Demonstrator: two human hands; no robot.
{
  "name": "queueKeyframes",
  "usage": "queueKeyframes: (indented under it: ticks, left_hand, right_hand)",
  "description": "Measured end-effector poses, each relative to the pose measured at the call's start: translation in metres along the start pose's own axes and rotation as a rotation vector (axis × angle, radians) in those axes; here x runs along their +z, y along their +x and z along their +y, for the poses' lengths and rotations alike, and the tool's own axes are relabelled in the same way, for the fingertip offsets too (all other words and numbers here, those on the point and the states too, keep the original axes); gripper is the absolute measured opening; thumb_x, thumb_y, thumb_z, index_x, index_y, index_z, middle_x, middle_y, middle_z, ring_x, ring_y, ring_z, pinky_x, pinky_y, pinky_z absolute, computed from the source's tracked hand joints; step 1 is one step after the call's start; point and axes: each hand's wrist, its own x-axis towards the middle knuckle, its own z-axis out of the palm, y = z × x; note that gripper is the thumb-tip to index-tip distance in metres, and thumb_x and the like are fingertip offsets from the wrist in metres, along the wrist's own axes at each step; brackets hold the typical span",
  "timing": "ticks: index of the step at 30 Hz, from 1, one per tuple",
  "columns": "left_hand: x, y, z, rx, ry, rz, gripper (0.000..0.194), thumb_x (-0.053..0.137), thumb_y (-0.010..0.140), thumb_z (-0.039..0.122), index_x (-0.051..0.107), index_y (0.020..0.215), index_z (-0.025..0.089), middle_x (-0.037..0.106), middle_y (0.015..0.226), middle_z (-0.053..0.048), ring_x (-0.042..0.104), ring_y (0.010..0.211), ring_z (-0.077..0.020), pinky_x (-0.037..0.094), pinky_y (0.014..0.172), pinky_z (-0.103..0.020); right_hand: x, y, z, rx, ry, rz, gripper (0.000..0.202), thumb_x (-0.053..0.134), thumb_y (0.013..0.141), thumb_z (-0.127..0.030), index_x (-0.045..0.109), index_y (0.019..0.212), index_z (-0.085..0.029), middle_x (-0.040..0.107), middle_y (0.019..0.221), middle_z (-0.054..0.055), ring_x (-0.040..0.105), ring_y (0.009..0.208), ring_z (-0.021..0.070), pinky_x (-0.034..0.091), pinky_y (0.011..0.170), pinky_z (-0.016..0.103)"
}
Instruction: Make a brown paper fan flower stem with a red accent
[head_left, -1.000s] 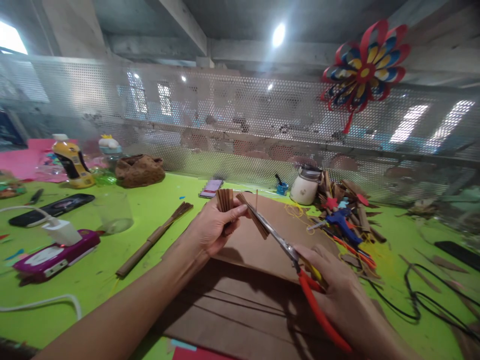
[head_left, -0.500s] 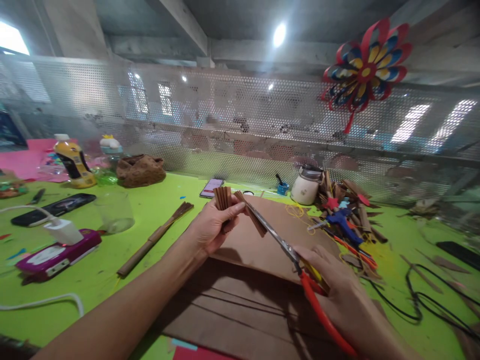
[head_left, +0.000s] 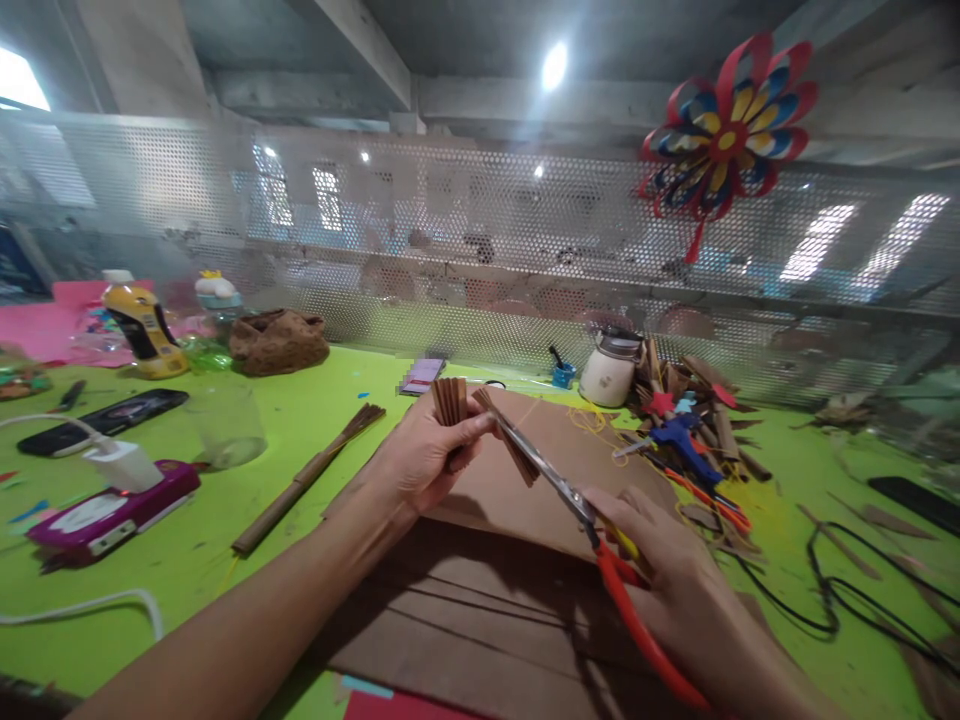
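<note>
My left hand (head_left: 427, 450) is closed on a pleated piece of brown paper (head_left: 449, 400), its folded ends fanning up above the thumb. In my right hand (head_left: 679, 575) is a pair of scissors (head_left: 571, 498) with red handles, blades pointing up and left toward my left fingertips. A second pleated brown strip (head_left: 525, 460) slants down along the blades, its top beside my left thumb; I cannot tell whether it is joined to the first piece. Underneath both hands lies a brown cardboard sheet (head_left: 585, 440) over more brown board (head_left: 450, 615).
A rolled brown paper stick (head_left: 289, 500) with a split end lies left of my forearm. Farther left are a clear cup (head_left: 229, 430), a purple power strip (head_left: 112, 510) and a phone (head_left: 105, 420). To the right sit a blue glue gun (head_left: 686, 445), paper scraps and a black cable (head_left: 814, 570).
The strip at the scissors hangs slightly lower, and the scissors have shifted a little to the left. The whole view has moved slightly; both hands keep their holds.
</note>
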Motion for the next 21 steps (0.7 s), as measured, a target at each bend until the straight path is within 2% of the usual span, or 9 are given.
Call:
queueKeyframes:
  ticks: [11,16,21]
  left_hand:
    - [0.0039,-0.003,0.0038,0.017,0.017,0.01,0.019,0.069,0.066,0.018,0.053,0.075,0.013,0.047,0.061,0.005,0.03,0.039,0.0012,0.017,0.034,-0.014]
    - [0.0059,-0.0044,0.0049,0.046,-0.008,0.001,0.02,0.068,0.067,0.016,0.051,0.076,0.014,0.048,0.064,0.005,0.032,0.04,0.0016,0.018,0.035,-0.013]
    - [0.0092,-0.006,0.0077,0.032,-0.022,-0.003,0.02,0.068,0.067,0.016,0.05,0.075,0.014,0.047,0.062,0.006,0.031,0.039,0.0017,0.017,0.034,-0.013]
  right_hand:
    - [0.0004,-0.002,-0.0004,-0.031,-0.027,0.086,0.048,0.052,0.068,-0.014,0.055,0.115,-0.023,0.06,0.083,0.005,0.059,0.072,0.0171,0.049,0.057,0.022]
    - [-0.0006,-0.0014,-0.0016,-0.038,-0.017,0.068,0.043,0.053,0.071,-0.018,0.056,0.114,-0.022,0.059,0.078,0.004,0.059,0.07,0.0168,0.049,0.056,0.022]
    - [-0.0012,-0.0022,-0.0027,-0.052,-0.02,0.073,0.042,0.053,0.071,-0.017,0.057,0.113,-0.021,0.06,0.082,0.005,0.06,0.072,0.017,0.049,0.055,0.022]
